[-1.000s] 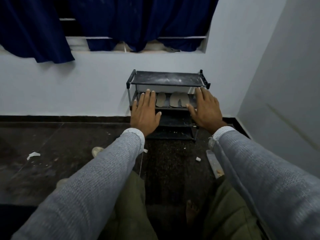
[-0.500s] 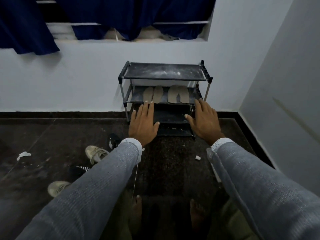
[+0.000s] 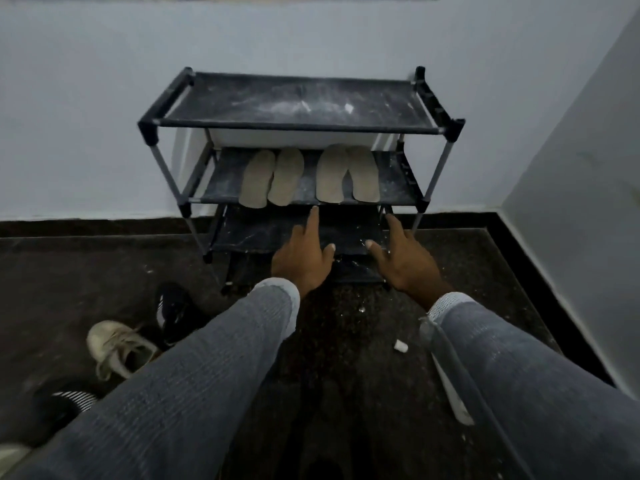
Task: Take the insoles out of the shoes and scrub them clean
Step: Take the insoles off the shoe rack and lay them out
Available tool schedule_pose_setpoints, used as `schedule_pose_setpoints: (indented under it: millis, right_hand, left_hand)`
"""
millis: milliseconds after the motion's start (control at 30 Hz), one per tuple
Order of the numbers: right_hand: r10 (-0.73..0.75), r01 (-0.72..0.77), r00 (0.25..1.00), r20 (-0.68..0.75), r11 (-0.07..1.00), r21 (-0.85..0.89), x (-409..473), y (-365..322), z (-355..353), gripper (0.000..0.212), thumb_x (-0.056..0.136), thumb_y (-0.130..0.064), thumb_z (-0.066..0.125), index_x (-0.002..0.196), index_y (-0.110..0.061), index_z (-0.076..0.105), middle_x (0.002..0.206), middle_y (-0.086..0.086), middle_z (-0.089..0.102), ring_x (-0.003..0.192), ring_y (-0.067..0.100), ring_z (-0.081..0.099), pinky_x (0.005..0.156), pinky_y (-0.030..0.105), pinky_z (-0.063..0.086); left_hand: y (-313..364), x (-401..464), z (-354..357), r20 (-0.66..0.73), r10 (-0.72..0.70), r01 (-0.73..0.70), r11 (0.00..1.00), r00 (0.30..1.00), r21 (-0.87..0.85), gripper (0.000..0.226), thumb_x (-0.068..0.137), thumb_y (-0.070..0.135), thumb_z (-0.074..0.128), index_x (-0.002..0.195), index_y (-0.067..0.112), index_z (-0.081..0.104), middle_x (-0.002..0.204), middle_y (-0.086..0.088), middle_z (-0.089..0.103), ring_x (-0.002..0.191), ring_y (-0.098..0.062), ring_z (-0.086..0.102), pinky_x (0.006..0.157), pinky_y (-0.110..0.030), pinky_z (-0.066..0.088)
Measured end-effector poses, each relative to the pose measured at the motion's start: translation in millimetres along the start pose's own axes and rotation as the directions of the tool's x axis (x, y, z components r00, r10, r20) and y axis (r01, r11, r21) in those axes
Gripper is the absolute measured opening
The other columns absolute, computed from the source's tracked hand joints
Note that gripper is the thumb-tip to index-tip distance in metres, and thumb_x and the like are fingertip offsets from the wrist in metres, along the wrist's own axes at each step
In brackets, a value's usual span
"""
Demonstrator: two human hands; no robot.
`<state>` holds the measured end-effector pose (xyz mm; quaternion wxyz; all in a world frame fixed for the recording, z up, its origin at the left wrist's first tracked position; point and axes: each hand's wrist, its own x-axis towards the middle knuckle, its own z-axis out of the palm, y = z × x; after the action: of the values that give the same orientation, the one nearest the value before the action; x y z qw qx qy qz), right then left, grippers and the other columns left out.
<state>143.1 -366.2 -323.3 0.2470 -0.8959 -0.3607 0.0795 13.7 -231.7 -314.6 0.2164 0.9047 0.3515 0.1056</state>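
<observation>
Insoles: four pale, worn insoles lie flat on the second tier of the shoe rack (image 3: 445, 126), at centre frame. They sit as two pairs, the left pair (image 3: 272, 177) side by side and touching along their inner edges, the right pair (image 3: 347, 174) overlapping near the toe ends; heels point toward the front rail. The rack stands against the pale wall (image 3: 86, 109); its top tier is dusty with whitish streaks. Your left hand (image 3: 302, 257) is stretched forward at centre frame, below the rack's second tier, with the index finger straight and its tip just beneath the front rail near the right pair; the thumb is spread out to the side and the hand holds nothing. Your right hand (image 3: 405, 259) is alongside it to the right, fingers extended and loosely spread, also holding nothing; whether either hand touches the lower tier, I cannot tell. Both arms wear grey knit sleeves (image 3: 214, 368). At lower left of the frame a worn white shoe (image 3: 119, 349) lies on the dark speckled floor (image 3: 485, 271), with a black shoe (image 3: 173, 311) just beside it, above and to its right. A small white scrap (image 3: 400, 346) lies on the floor at lower centre right.
</observation>
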Motion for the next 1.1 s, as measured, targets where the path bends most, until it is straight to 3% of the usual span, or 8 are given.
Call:
schedule_pose_setpoints:
  millis: [100,200,400,633,900,967,1033,1100]
  right_hand:
    - [-0.001,-0.001,1.0,0.016,0.995,0.095,43,13,19,0.066,0.095,-0.052,0.044,0.148,-0.019,0.021,0.133,0.018,0.055,0.118,0.035,0.054,0.098,0.046,0.045]
    - [-0.011,0.009,1.0,0.013,0.985,0.175,80,19,35,0.062,0.096,-0.049,0.046,0.145,-0.018,0.024,0.127,0.02,0.059,0.114,0.036,0.058,0.096,0.046,0.046]
    - [-0.017,0.006,0.999,0.052,0.978,0.21,133,24,53,0.066,0.095,-0.032,0.055,0.148,-0.014,0.02,0.14,0.018,0.048,0.125,0.035,0.05,0.105,0.042,0.041]
    - [-0.084,0.088,0.993,0.083,0.995,-0.04,154,28,57,0.042,0.089,-0.025,0.059,0.127,-0.014,0.046,0.119,0.016,0.062,0.111,0.037,0.058,0.088,0.039,0.048]
    - [-0.102,0.095,0.971,-0.218,0.995,-0.04,124,31,62,0.018,0.089,-0.028,0.052,0.092,-0.013,0.06,0.094,0.015,0.068,0.092,0.038,0.062,0.076,0.039,0.049]
    - [-0.059,0.07,0.959,-0.276,0.997,0.029,115,34,62,0.02,0.089,-0.03,0.051,0.08,-0.013,0.058,0.084,0.012,0.067,0.084,0.036,0.062,0.072,0.038,0.049]
    - [0.112,-0.04,0.952,-0.286,0.968,0.248,118,36,65,0.025,0.088,-0.034,0.054,0.076,-0.014,0.061,0.08,0.007,0.069,0.08,0.029,0.065,0.075,0.039,0.052]
    - [0.346,-0.189,0.915,-0.208,0.823,0.536,128,34,66,0.034,0.084,-0.042,0.057,0.071,-0.011,0.064,0.076,0.007,0.071,0.075,0.028,0.069,0.075,0.044,0.057]
  left_hand:
    - [1,45,28,0.014,0.004,-0.003,0.997,1.0,-0.08,0.072,0.094,0.041,0.051,0.15,0.034,0.005,0.139,-0.011,0.041,0.119,-0.033,0.05,0.091,-0.049,0.044]
    - [-2,82,47,-0.039,0.103,-0.105,0.994,0.994,-0.038,0.07,0.095,0.037,0.05,0.15,0.031,0.008,0.145,-0.013,0.036,0.123,-0.036,0.047,0.093,-0.05,0.044]
    - [-12,132,71,0.007,0.114,-0.114,0.987,0.994,0.111,0.066,0.094,0.037,0.05,0.15,0.028,0.016,0.145,-0.015,0.038,0.124,-0.039,0.047,0.092,-0.049,0.043]
    - [-12,141,74,-0.012,0.119,-0.113,0.967,0.993,0.227,0.05,0.092,0.032,0.053,0.137,0.016,0.039,0.13,-0.015,0.054,0.116,-0.036,0.054,0.086,-0.044,0.046]
    - [-13,103,73,-0.149,0.181,-0.175,0.983,0.972,0.052,0.043,0.095,0.028,0.049,0.135,0.016,0.043,0.116,-0.01,0.064,0.106,-0.028,0.059,0.078,-0.035,0.045]
    - [-13,90,75,-0.165,0.203,-0.199,0.979,0.965,0.043,0.046,0.096,0.029,0.048,0.14,0.02,0.04,0.114,-0.008,0.064,0.105,-0.027,0.06,0.077,-0.033,0.044]
    - [-16,84,76,-0.181,0.203,-0.209,0.978,0.962,-0.013,0.055,0.095,0.03,0.048,0.147,0.023,0.031,0.114,-0.008,0.063,0.102,-0.026,0.06,0.08,-0.036,0.046]
    - [-17,85,76,-0.214,0.153,-0.188,0.97,0.965,-0.153,0.058,0.093,0.03,0.051,0.146,0.027,0.027,0.117,-0.006,0.062,0.099,-0.027,0.062,0.084,-0.043,0.051]
